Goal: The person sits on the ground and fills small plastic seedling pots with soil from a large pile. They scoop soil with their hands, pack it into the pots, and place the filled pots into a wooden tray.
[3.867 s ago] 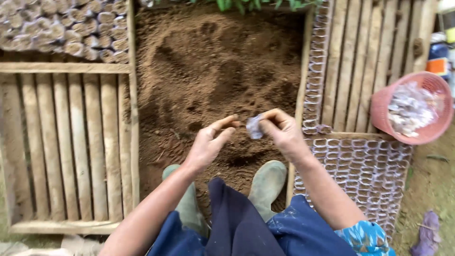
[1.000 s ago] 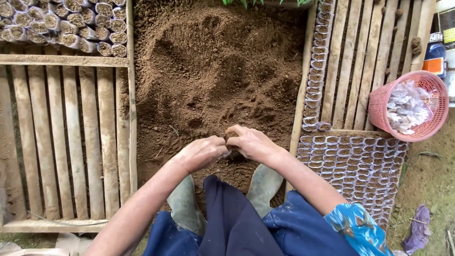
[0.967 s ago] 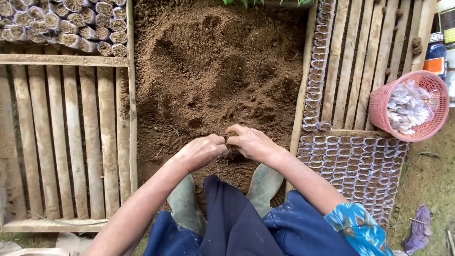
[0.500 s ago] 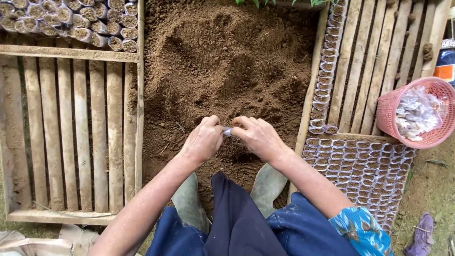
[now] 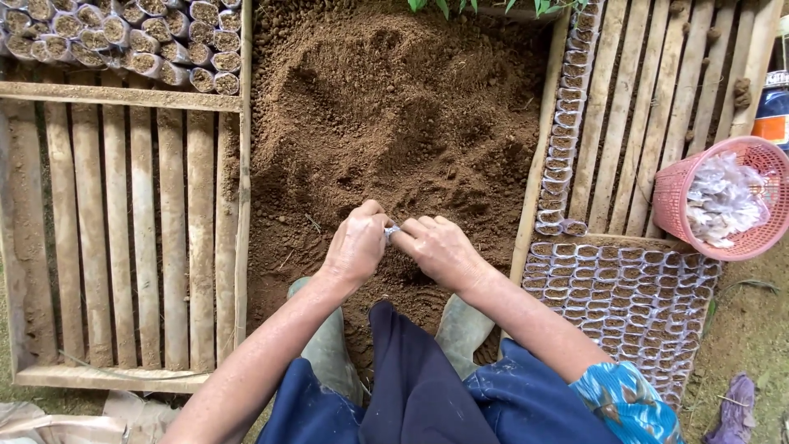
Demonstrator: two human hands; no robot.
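My left hand (image 5: 356, 244) and my right hand (image 5: 440, 247) meet low over a heap of brown soil (image 5: 394, 123). Between their fingertips they pinch a small clear plastic bag (image 5: 392, 232), of which only a sliver shows. Both hands press down at the soil surface just ahead of my two grey-green boots (image 5: 325, 345). My knuckles hide the rest of the bag.
Rows of soil-filled small bags (image 5: 625, 288) stand on the right rack and along its left edge. More filled bags (image 5: 123, 41) lie at the top left. A pink basket (image 5: 727, 197) holds empty clear bags. A bare wooden slat rack (image 5: 123, 238) lies left.
Earlier the right hand held the empty bag up in the air with the left hand apart. Both hands have since come together on the bag down at the soil and stayed there.
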